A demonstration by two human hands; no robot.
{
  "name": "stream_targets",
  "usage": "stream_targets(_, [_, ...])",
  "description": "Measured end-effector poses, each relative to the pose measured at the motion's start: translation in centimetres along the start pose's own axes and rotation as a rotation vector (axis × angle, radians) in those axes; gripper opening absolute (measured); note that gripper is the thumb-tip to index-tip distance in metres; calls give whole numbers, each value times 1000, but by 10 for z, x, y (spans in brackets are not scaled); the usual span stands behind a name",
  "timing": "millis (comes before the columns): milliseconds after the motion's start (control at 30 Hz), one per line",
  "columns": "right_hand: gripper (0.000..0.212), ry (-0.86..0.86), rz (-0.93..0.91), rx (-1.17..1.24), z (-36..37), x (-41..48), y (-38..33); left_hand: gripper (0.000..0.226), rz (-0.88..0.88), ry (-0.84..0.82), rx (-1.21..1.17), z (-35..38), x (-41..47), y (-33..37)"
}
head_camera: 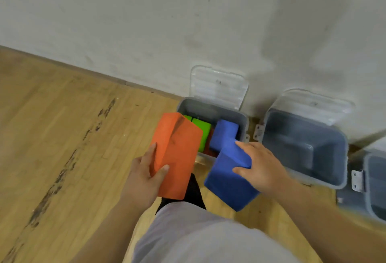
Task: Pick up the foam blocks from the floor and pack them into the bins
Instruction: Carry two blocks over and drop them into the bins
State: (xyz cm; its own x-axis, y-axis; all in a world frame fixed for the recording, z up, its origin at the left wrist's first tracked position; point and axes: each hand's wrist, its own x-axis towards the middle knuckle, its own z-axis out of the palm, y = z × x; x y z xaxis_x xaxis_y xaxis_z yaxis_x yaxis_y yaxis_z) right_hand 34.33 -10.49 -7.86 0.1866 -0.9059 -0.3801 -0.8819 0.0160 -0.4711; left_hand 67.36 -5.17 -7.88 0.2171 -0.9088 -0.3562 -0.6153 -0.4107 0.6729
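A person stood over three grey bins lined against the wall, a foam block in each hand. The left hand [146,171] gripped the near end of an orange block [177,154], thumb on its upper face and fingers wrapped round its left edge. The right hand [261,166] held a blue block [227,179], fingers spread and curled over its upper right corner.

Both blocks hung at frame centre above the near rim of the left bin [208,106], which stood open with its clear lid [217,85] tipped back. A green block [201,130] already lay inside. A blue shape beside it may have been a second block or the far part of the held one; the view did not settle it.

Packing appeared well under way but unfinished: no block showed in the middle bin [302,148], and little of the third bin [376,179], at the right edge, was visible. No loose blocks lay on the visible wooden floor [62,137].

Each held block ran lengthwise from the lower centre of the frame up toward the bin, far end leading.
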Motion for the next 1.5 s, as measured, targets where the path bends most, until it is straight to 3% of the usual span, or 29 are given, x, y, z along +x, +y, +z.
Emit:
stream_targets(133, [79,-11,163,50,11,104,-11,77,-14,-98,78,-24,146,14])
stream_targets(333, [83,-217,225,156,22,262,-16,78,-54,-149,208,-29,301,3])
stream_targets(467, [94,-290,230,155,72,388,17,78,-77,-143,274,28,390,-33])
stream_targets(633, [91,-398,228,87,158,546,79,78,-32,-138,391,133,482,-87])
stream_targets(767, [83,-480,174,24,221,623,119,80,-24,-156,552,209,532,-128])
stream_targets(900, [103,-444,189,-296,282,619,133,87,-141,-182,696,265,543,-176])
stream_targets(1033, [122,-436,224,-344,324,588,138,94,-146,-258,733,291,511,-199])
stream_targets(1300, [113,-470,262,-274,314,569,125,100,-152,-420,718,270,519,-190])
stream_targets(1500, [103,-481,298,-181,218,470,56,91,-117,-483,801,190,471,-121])
